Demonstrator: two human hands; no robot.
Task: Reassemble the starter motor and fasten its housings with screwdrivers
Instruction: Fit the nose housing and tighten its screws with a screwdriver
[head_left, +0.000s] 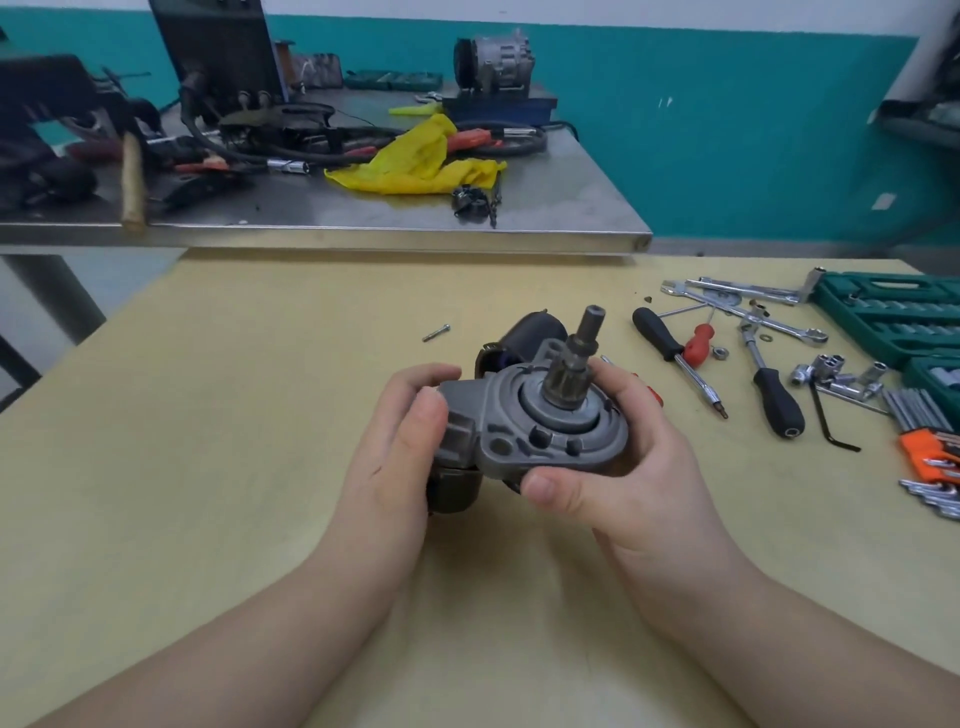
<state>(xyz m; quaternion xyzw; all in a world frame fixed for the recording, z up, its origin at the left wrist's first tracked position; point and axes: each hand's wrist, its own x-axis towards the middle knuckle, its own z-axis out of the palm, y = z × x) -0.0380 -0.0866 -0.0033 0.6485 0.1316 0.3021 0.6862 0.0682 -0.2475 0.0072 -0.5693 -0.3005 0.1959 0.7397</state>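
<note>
Far left, behind my yellow tabletop (208, 415), sits a steel tabletop (363, 228) w/ clutter: a wooden hammer handle (132, 179) hanging over its front edge, black cables (249, 140), a yellow rag (421, 158), and an alternator-type unit (493, 65) on a blue box farther back. Closer in, one loose screw (436, 332) lies on my tabletop, apart from everything, just left of and beyond the work. My left hand (400, 447) grips the starter motor (530, 410) from its left side, fingers (431, 376) curled over the grey housing, thumb pressed on the block end. The motor is mid-frame, held up off the tabletop between both hands, pinion shaft (589, 338) pointing up and away, dark body behind and below. My right hand (613, 452) holds the other side: thumb on the front flange edge, fingers wrapped round the far rim; they hide that side of the housing. Something red (655, 395) peeks out behind my right fingers, can't tell what. Right of that: black-handled screwdriver (675, 353), small red-handled screwdriver (698, 343) touching it, a black-handled driver (776, 400), wrenches (753, 312), loose sockets (831, 374), a black hex key (836, 421), green socket case (893, 317), and an orange hex-key holder (930, 452) at the frame edge.
</note>
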